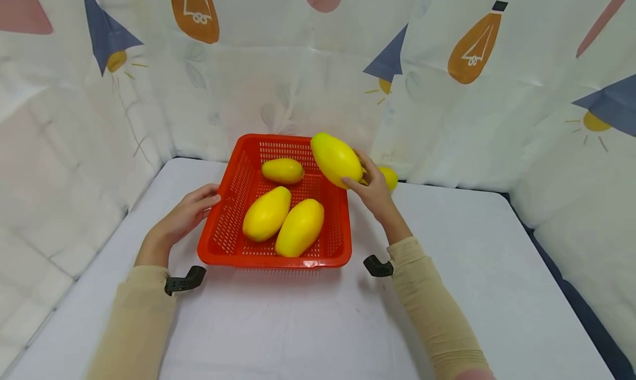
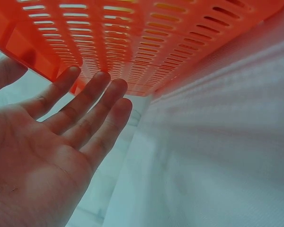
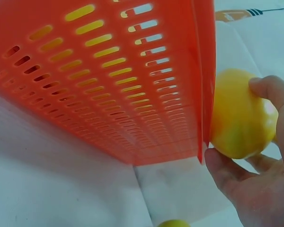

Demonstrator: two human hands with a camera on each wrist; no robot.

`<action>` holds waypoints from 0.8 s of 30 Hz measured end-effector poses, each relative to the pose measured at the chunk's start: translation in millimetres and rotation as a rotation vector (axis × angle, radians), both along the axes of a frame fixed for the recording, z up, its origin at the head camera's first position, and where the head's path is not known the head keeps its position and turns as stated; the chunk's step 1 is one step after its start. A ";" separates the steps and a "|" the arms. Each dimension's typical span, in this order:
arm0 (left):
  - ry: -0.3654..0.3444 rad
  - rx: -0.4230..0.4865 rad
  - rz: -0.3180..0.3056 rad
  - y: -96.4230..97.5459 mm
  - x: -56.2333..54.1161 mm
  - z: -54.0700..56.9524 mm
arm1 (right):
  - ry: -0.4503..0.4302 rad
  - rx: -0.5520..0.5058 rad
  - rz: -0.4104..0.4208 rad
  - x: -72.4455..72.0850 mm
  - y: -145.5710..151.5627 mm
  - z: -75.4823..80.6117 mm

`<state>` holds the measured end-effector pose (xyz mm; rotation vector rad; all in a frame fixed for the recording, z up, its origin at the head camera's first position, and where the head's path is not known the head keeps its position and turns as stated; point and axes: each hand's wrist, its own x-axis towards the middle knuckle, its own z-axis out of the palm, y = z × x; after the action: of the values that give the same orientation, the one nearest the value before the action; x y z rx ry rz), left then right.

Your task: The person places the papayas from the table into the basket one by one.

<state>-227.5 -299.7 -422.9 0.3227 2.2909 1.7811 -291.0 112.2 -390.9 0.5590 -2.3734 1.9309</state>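
Note:
A red plastic basket (image 1: 278, 261) with slotted walls stands on the table, and three yellow mangoes lie in it: a smaller mango (image 1: 282, 171) at the back, a mango (image 1: 266, 214) front left and another mango (image 1: 300, 228) beside it. My right hand (image 1: 371, 186) grips a large yellow mango (image 1: 337, 159) over the basket's back right rim. In the right wrist view, thumb and fingers hold this mango (image 3: 241, 113) just beside the rim. With fingers extended, my left hand (image 1: 186, 217) is at the basket's left rim; the left wrist view shows its palm (image 2: 38, 161) facing the slotted wall.
Behind my right hand, another yellow fruit (image 1: 388, 178) lies near the table's back edge, partly hidden. The table (image 1: 472, 258) has a white cover. A printed white cloth (image 1: 308, 82) hangs behind it and along both sides.

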 end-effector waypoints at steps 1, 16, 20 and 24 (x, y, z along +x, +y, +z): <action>0.000 0.002 0.001 -0.2 0.3 0.1 | 0.002 0.003 0.003 -0.7 -0.7 0.2; 0.003 0.003 0.000 0.6 -0.2 1.5 | 0.030 0.059 -0.022 -1.8 -7.5 2.2; -0.005 -0.004 0.001 0.6 0.5 1.9 | 0.056 0.086 -0.026 -1.3 -9.1 0.1; -0.008 -0.015 0.005 0.1 1.5 2.5 | 0.054 0.088 -0.040 0.0 -10.0 -2.7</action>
<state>-226.0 -299.6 -420.4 0.3077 2.3007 1.7633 -291.0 102.2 -393.6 0.5567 -2.4262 1.7796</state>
